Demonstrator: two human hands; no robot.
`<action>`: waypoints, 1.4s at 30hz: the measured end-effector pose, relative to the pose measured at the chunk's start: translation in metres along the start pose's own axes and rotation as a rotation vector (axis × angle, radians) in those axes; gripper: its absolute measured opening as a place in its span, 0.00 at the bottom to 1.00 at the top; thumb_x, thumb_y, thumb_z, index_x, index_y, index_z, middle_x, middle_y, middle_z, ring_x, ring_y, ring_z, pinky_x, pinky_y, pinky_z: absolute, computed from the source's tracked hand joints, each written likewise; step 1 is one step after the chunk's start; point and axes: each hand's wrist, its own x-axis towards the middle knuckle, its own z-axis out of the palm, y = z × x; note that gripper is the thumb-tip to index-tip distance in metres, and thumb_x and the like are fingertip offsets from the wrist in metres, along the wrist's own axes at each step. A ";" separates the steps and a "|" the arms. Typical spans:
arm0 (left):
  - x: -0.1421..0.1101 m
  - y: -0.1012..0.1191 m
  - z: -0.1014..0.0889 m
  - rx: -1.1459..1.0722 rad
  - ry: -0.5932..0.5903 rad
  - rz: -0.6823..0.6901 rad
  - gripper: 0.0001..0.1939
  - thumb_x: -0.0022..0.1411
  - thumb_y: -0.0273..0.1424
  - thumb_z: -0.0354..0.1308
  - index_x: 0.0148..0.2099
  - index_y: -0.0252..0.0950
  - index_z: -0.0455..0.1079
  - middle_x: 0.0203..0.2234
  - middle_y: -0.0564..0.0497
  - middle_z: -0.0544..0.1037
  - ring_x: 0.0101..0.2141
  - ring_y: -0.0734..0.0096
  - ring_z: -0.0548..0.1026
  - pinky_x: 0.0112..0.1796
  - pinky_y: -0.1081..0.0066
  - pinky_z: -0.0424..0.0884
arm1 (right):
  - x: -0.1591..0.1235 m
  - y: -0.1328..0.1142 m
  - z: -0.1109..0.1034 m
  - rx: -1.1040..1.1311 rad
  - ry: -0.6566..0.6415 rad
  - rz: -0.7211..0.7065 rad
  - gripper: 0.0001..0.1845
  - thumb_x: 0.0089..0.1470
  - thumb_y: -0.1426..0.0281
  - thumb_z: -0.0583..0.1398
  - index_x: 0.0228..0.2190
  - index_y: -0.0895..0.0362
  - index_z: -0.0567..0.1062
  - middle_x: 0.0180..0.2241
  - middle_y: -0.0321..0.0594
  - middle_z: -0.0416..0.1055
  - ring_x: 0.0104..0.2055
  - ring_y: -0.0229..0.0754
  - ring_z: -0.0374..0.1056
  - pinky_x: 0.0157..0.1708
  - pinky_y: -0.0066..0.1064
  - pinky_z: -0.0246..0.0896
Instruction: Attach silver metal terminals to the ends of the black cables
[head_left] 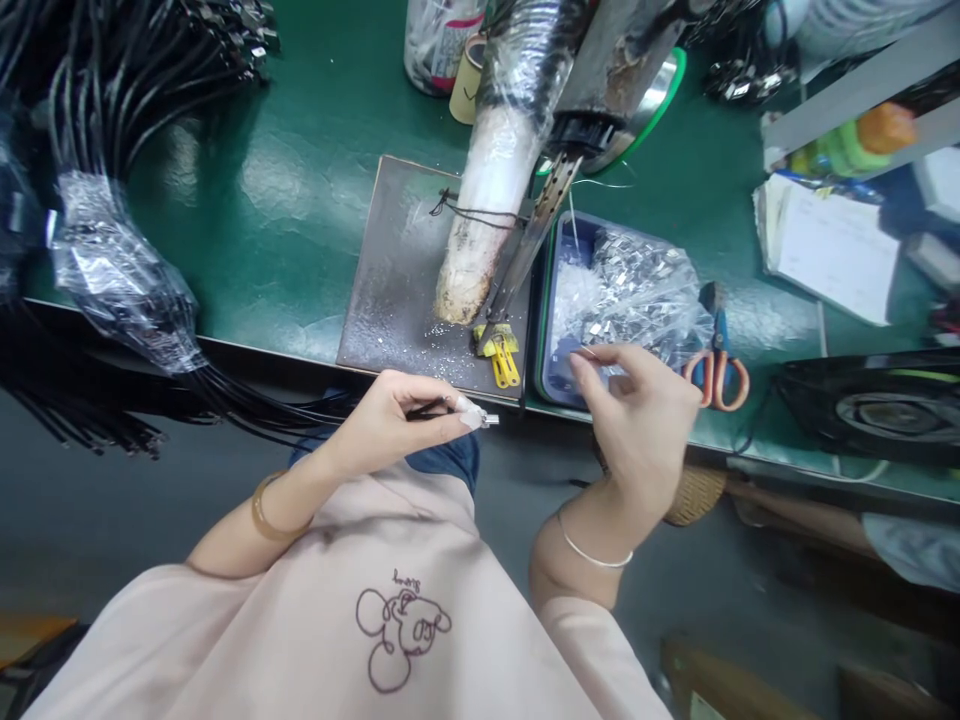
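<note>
My left hand (394, 420) is closed in a pinch on a black cable end with a small metal plug (487, 419), held just in front of the table edge. My right hand (637, 420) hovers at the near edge of a blue tray (551, 300), fingers pinched on a small metal piece I can barely make out. The tray holds a clear plastic bag of shiny metal shells (637, 285). A dark metal plate (397, 270) lies on the green table with a plastic-wrapped machine head (487, 210) over it and yellow-tipped jaws (501, 355) at its front.
A bundle of black cables (112, 100), partly bagged, lies at the left and hangs over the table edge. Orange-handled scissors (716, 365) lie right of the tray. Papers (825, 245) and boxes sit at the right, and a black fan (877, 405) is beside them.
</note>
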 end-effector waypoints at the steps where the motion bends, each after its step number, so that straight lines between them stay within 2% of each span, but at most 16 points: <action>1: 0.001 0.000 -0.001 -0.010 -0.012 0.000 0.08 0.57 0.32 0.70 0.30 0.32 0.81 0.28 0.45 0.84 0.27 0.72 0.76 0.29 0.75 0.74 | 0.006 0.007 0.001 0.000 -0.062 -0.008 0.09 0.55 0.63 0.64 0.27 0.54 0.79 0.26 0.35 0.77 0.22 0.36 0.62 0.25 0.30 0.56; 3: 0.003 0.000 -0.002 -0.029 -0.026 0.005 0.07 0.56 0.31 0.70 0.29 0.33 0.80 0.27 0.45 0.84 0.28 0.71 0.77 0.30 0.74 0.75 | 0.015 0.017 0.002 0.017 -0.164 -0.009 0.08 0.53 0.63 0.64 0.26 0.54 0.77 0.24 0.34 0.75 0.21 0.35 0.60 0.25 0.30 0.55; 6: 0.007 0.000 -0.003 -0.051 -0.015 0.016 0.06 0.55 0.29 0.69 0.28 0.33 0.80 0.24 0.48 0.82 0.27 0.73 0.76 0.30 0.75 0.74 | 0.020 0.020 0.002 0.024 -0.269 0.001 0.08 0.53 0.65 0.63 0.25 0.54 0.76 0.19 0.30 0.68 0.18 0.34 0.53 0.24 0.30 0.51; 9: 0.009 0.001 -0.002 -0.040 0.026 0.034 0.05 0.55 0.29 0.69 0.29 0.33 0.80 0.21 0.52 0.77 0.23 0.77 0.70 0.26 0.77 0.68 | 0.019 0.017 0.000 0.015 -0.294 0.006 0.08 0.53 0.64 0.63 0.25 0.54 0.74 0.16 0.27 0.63 0.18 0.33 0.51 0.24 0.30 0.50; 12: 0.010 0.001 0.000 -0.032 0.082 0.053 0.06 0.56 0.30 0.68 0.30 0.33 0.79 0.20 0.54 0.74 0.22 0.79 0.65 0.23 0.78 0.63 | 0.016 0.011 -0.001 0.028 -0.265 0.041 0.08 0.51 0.66 0.63 0.24 0.54 0.73 0.16 0.26 0.60 0.18 0.33 0.49 0.23 0.30 0.48; 14: 0.011 0.002 0.001 -0.040 0.101 0.048 0.06 0.57 0.30 0.66 0.30 0.33 0.77 0.18 0.56 0.70 0.20 0.80 0.62 0.21 0.78 0.61 | 0.013 0.007 -0.001 0.063 -0.178 0.085 0.06 0.51 0.67 0.63 0.24 0.54 0.73 0.16 0.26 0.61 0.17 0.32 0.47 0.21 0.29 0.45; 17: 0.010 0.003 0.004 -0.027 0.122 0.020 0.07 0.57 0.30 0.64 0.28 0.34 0.73 0.16 0.58 0.66 0.19 0.81 0.61 0.21 0.78 0.59 | 0.007 0.000 0.001 0.171 0.092 0.105 0.05 0.51 0.68 0.64 0.25 0.55 0.75 0.22 0.31 0.72 0.17 0.30 0.48 0.19 0.29 0.42; 20: 0.009 0.003 0.007 0.040 0.189 0.053 0.08 0.55 0.29 0.61 0.25 0.34 0.68 0.17 0.58 0.66 0.20 0.81 0.61 0.23 0.78 0.60 | -0.002 -0.010 0.005 0.278 0.331 0.049 0.05 0.51 0.69 0.67 0.26 0.54 0.76 0.29 0.37 0.79 0.19 0.32 0.58 0.18 0.28 0.47; 22: 0.008 0.003 0.010 0.109 0.246 0.098 0.08 0.55 0.28 0.60 0.25 0.34 0.67 0.18 0.57 0.65 0.21 0.80 0.61 0.23 0.78 0.60 | -0.008 -0.019 0.008 0.371 0.379 0.018 0.05 0.52 0.70 0.69 0.27 0.53 0.77 0.29 0.38 0.79 0.22 0.35 0.63 0.18 0.29 0.52; 24: 0.007 0.003 0.012 0.195 0.294 0.151 0.08 0.55 0.27 0.59 0.25 0.35 0.65 0.18 0.58 0.63 0.21 0.81 0.59 0.22 0.79 0.58 | -0.015 -0.029 0.012 0.482 0.320 -0.012 0.05 0.52 0.71 0.69 0.28 0.52 0.79 0.28 0.37 0.78 0.23 0.36 0.66 0.19 0.28 0.54; 27: 0.005 0.001 0.014 0.355 0.343 0.271 0.12 0.56 0.24 0.57 0.23 0.36 0.60 0.17 0.61 0.56 0.19 0.82 0.53 0.21 0.79 0.52 | -0.025 -0.043 0.019 0.556 0.107 -0.050 0.04 0.56 0.72 0.67 0.29 0.53 0.80 0.29 0.36 0.78 0.26 0.36 0.69 0.20 0.27 0.58; 29: 0.004 0.000 0.015 0.471 0.368 0.358 0.13 0.57 0.23 0.57 0.23 0.37 0.58 0.16 0.62 0.55 0.19 0.83 0.52 0.21 0.78 0.53 | -0.029 -0.051 0.024 0.548 0.013 -0.061 0.05 0.58 0.73 0.65 0.31 0.53 0.82 0.31 0.37 0.79 0.27 0.36 0.70 0.20 0.26 0.60; 32: 0.003 -0.003 0.017 0.607 0.396 0.459 0.14 0.58 0.21 0.57 0.24 0.37 0.59 0.17 0.62 0.56 0.19 0.82 0.54 0.22 0.78 0.54 | -0.034 -0.056 0.031 0.544 -0.015 -0.046 0.06 0.60 0.73 0.64 0.33 0.53 0.83 0.32 0.37 0.80 0.22 0.32 0.65 0.19 0.26 0.58; 36: 0.003 -0.006 0.018 0.709 0.408 0.536 0.13 0.60 0.20 0.58 0.25 0.37 0.62 0.17 0.62 0.59 0.19 0.82 0.55 0.22 0.78 0.54 | -0.038 -0.057 0.037 0.543 -0.023 -0.006 0.04 0.59 0.73 0.65 0.37 0.54 0.81 0.30 0.32 0.79 0.16 0.27 0.49 0.15 0.24 0.46; 39: 0.003 -0.006 0.018 0.735 0.410 0.566 0.12 0.59 0.20 0.58 0.26 0.37 0.62 0.17 0.62 0.60 0.18 0.83 0.57 0.22 0.78 0.55 | -0.040 -0.056 0.037 0.554 -0.030 -0.002 0.05 0.59 0.73 0.64 0.38 0.53 0.80 0.30 0.31 0.79 0.16 0.26 0.47 0.15 0.24 0.42; 42: 0.003 -0.005 0.017 0.745 0.406 0.568 0.12 0.59 0.20 0.58 0.26 0.37 0.63 0.17 0.62 0.60 0.18 0.83 0.56 0.21 0.78 0.55 | -0.041 -0.057 0.037 0.545 -0.043 -0.017 0.06 0.60 0.74 0.65 0.39 0.53 0.80 0.29 0.30 0.77 0.17 0.26 0.47 0.16 0.24 0.44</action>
